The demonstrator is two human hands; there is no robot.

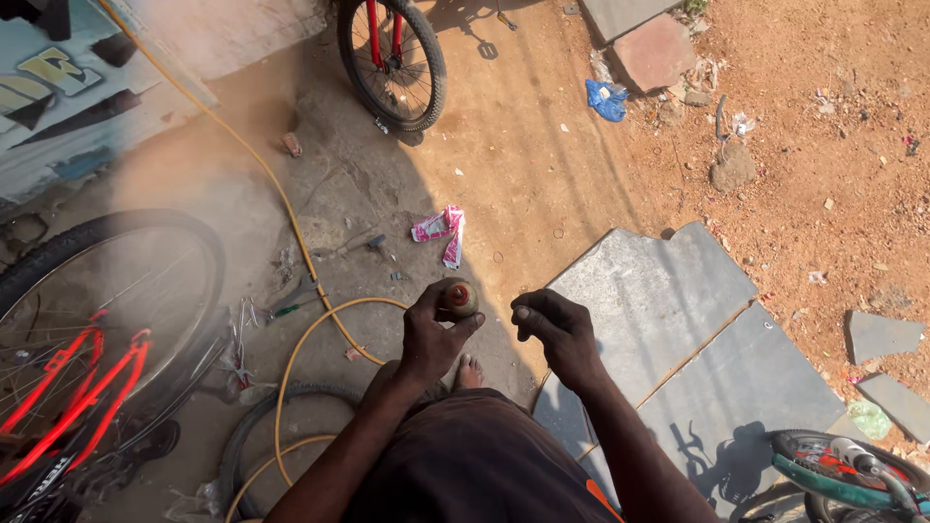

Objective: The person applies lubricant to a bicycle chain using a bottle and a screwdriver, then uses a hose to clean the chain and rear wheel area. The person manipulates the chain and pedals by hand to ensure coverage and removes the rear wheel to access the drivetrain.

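Left hand (431, 334) grips a small bottle (458, 298); right hand (554, 334) beside it, fingers curled shut and empty, above a yellow hose (291, 363)

Left hand (431, 334) raised, fingers curled in a grip; right hand (554, 329) beside it, loosely closed, empty.

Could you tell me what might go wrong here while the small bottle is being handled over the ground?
The left hand grips the small round bottle only at its side, so it could slip and drop onto the hard ground. The right hand looks pinched shut as if on something tiny; whatever it is could be lost in the dirt. The yellow hose loops close to the bare foot, a likely trip hazard.
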